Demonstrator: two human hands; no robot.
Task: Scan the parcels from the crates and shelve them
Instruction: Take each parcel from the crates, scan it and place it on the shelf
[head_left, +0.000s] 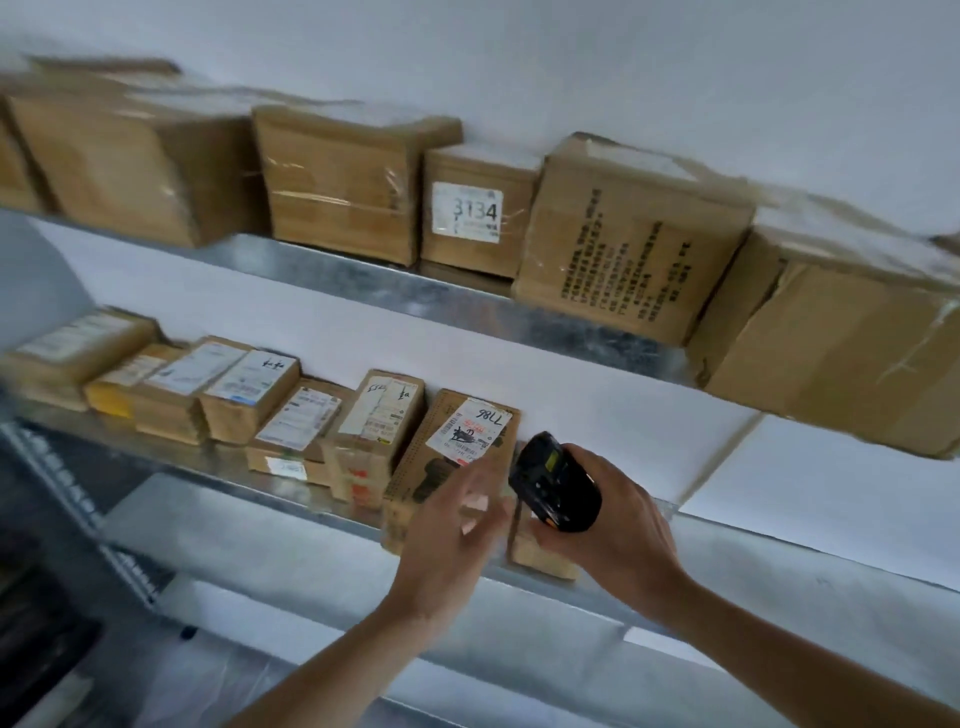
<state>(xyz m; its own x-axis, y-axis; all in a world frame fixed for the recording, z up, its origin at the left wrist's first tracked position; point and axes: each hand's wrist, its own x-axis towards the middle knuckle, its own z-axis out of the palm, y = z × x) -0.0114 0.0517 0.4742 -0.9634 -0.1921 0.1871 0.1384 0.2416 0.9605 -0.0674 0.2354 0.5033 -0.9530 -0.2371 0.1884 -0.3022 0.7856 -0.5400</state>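
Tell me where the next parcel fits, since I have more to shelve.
Bare room lies on the lower shelf, right of the scanner held in the right hand. Left of the left hand, small parcels sit packed together. The upper shelf is filled with large boxes.

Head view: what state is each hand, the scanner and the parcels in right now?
Right hand: grips the scanner.
Scanner: held beside the handwritten-label box.
Left hand: fingers straight, at that box's front; blurred, contact unclear.
Handwritten-label box: on the lower shelf, last in its row.
Box marked 3134: on the upper shelf, label facing out.
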